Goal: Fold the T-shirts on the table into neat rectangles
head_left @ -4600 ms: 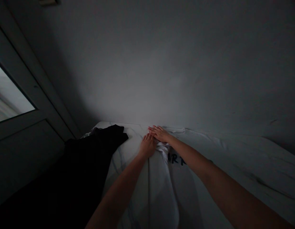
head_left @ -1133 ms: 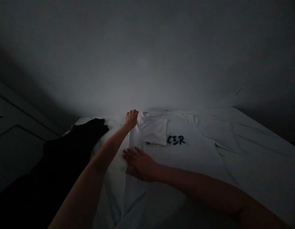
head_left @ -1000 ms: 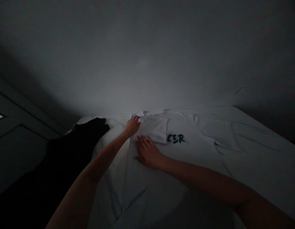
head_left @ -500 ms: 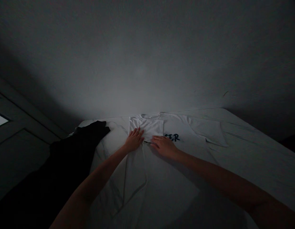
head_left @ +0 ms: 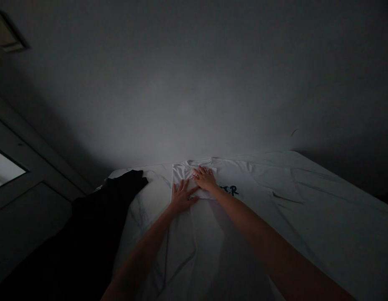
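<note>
One wall (head_left: 194, 83), large and grey, filled the upper part of the dim view, and it met the far edge of a bed (head_left: 334, 221) with a white, grey-veined cover. To the left stood a dark door (head_left: 40, 221) with a small bright window (head_left: 4, 169) in it, and a small pale fixture (head_left: 7, 31) showed in the top left corner. A black garment (head_left: 87, 230) lay heaped over the left side of the bed, its top end near the middle of the far edge, and it ran down out of the view at the lower left.

A white T-shirt (head_left: 244, 234) lay spread on the bed, close to the far edge, with its collar (head_left: 199, 161) pointing toward the wall. A sleeve (head_left: 283, 184) lay flat on the right side of the view, with a few creases in the cloth around it. Near the collar, a folded flap (head_left: 189, 173) of the shirt lay doubled over the chest. Dark lettering (head_left: 232, 190) sat just beside it, partly hidden behind the right hand.

Both hands were open and grasped nothing. The left hand (head_left: 182, 197) pressed flat on the shirt with its fingers spread, touching the lower edge of the flap. The right hand (head_left: 205, 178) lay flat on top of the flap, just beside the left hand.
</note>
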The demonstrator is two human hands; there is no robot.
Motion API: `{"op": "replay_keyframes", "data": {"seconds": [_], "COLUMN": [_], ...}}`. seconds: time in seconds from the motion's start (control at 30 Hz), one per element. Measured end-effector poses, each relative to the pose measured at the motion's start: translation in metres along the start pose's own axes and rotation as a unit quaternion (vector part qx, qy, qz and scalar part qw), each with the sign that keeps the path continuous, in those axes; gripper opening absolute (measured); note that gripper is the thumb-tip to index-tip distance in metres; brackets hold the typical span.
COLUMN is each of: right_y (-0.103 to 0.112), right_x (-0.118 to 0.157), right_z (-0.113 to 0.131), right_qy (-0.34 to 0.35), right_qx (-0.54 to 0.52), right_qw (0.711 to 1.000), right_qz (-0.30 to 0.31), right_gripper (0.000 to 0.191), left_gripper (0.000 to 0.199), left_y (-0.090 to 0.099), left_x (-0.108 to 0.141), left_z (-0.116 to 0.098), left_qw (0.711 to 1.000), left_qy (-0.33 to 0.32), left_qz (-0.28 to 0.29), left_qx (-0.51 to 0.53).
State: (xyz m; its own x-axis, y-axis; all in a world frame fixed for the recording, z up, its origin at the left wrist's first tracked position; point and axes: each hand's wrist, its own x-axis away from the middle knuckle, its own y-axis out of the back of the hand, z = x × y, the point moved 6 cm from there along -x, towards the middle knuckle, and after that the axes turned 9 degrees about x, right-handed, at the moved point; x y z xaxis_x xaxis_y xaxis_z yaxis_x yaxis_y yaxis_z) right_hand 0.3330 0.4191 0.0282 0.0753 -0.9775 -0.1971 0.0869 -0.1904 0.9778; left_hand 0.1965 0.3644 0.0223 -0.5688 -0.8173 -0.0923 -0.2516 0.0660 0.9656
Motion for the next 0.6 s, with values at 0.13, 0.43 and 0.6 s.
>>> {"op": "replay_keyframes", "data": {"seconds": [0.13, 0.43, 0.6], "right_y": [-0.001, -0.002, 0.005], "right_x": [0.003, 0.046, 0.083], "right_z": [-0.034, -0.021, -0.003], "right_qy": [-0.103, 0.054, 0.047], "right_qx": [0.014, 0.018, 0.035], "right_qw": [0.994, 0.998, 0.998], "right_qz": [0.017, 0.036, 0.011], "right_gripper": [0.061, 0.051, 0.058], "left_gripper": [0.051, 0.044, 0.043], "left_y": [0.002, 0.003, 0.007], "left_x": [0.0, -0.003, 0.01], "left_z": [-0.001, -0.001, -0.005], "left_qw": [1.0, 0.999, 0.996], "left_qy": [-0.017, 0.001, 0.036], "left_qz": [0.011, -0.025, -0.077], "left_qx": [0.012, 0.047, 0.04]}}
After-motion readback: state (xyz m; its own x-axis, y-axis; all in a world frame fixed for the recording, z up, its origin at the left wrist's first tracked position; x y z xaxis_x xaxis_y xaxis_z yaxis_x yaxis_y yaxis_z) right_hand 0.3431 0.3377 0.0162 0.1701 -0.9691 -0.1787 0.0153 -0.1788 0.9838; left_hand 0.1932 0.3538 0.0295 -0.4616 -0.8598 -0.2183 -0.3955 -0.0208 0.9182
